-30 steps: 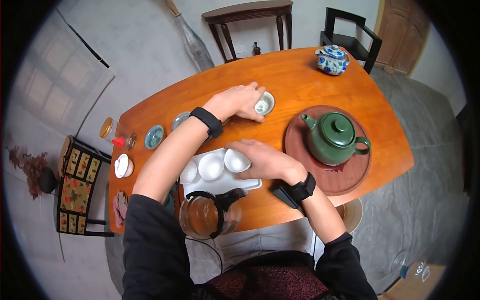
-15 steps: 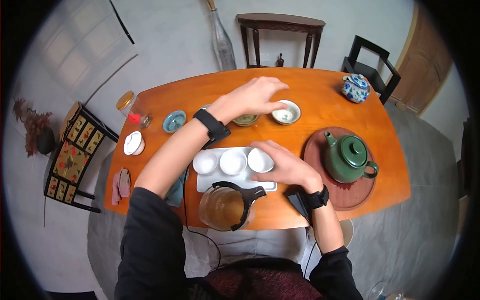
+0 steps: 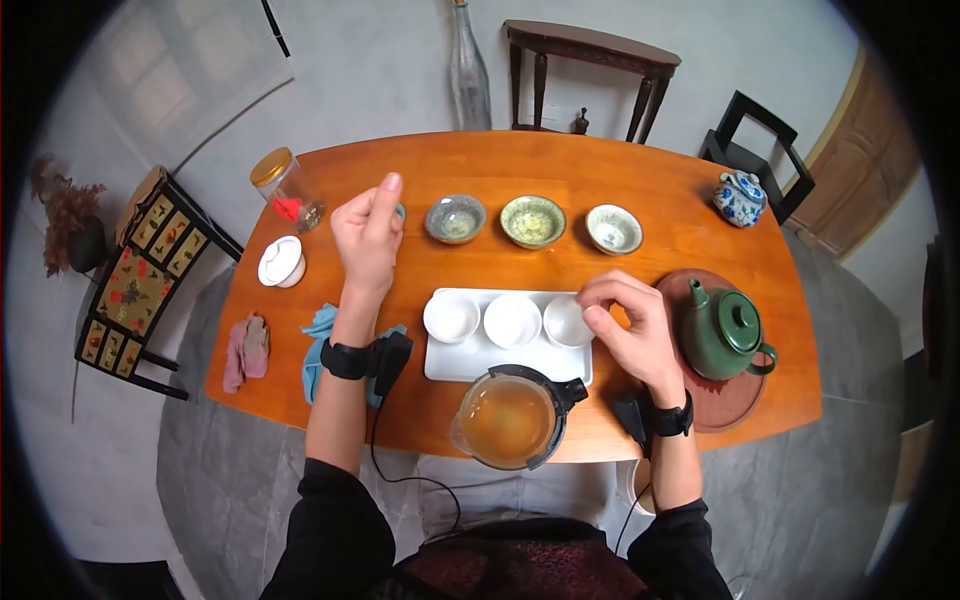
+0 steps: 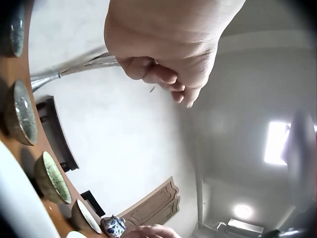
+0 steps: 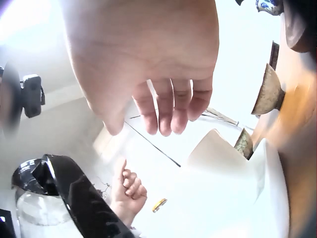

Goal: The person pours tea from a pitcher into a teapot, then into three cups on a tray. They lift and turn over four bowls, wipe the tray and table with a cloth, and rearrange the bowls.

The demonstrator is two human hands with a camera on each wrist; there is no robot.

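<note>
My left hand [image 3: 366, 238] is raised over the left part of the table, fingers curled and thumb up, holding nothing. Behind it peeks a sliver of a blue bowl. To its right, a row has a grey bowl [image 3: 455, 218], a green speckled bowl [image 3: 533, 221] and a pale bowl [image 3: 614, 230]. My right hand [image 3: 636, 328] hovers with loosely bent fingers beside the right white cup [image 3: 566, 322], nothing in its grasp. That cup stands with the middle white cup [image 3: 513, 321] and left white cup [image 3: 452, 317] on a white tray [image 3: 455, 368].
A glass pot [image 3: 508, 422] of amber liquid stands at the near edge. A green teapot [image 3: 722, 335] sits on a round wooden tray [image 3: 735, 410] at right. Leftward are a jar [image 3: 290, 195], a white lidded cup [image 3: 283, 262], a blue cloth [image 3: 315, 350] and a pink cloth [image 3: 246, 352].
My left hand has drawn back leftward from the pale bowl, and its fingers have curled. My right hand has lifted off the right white cup. The head view has shifted.
</note>
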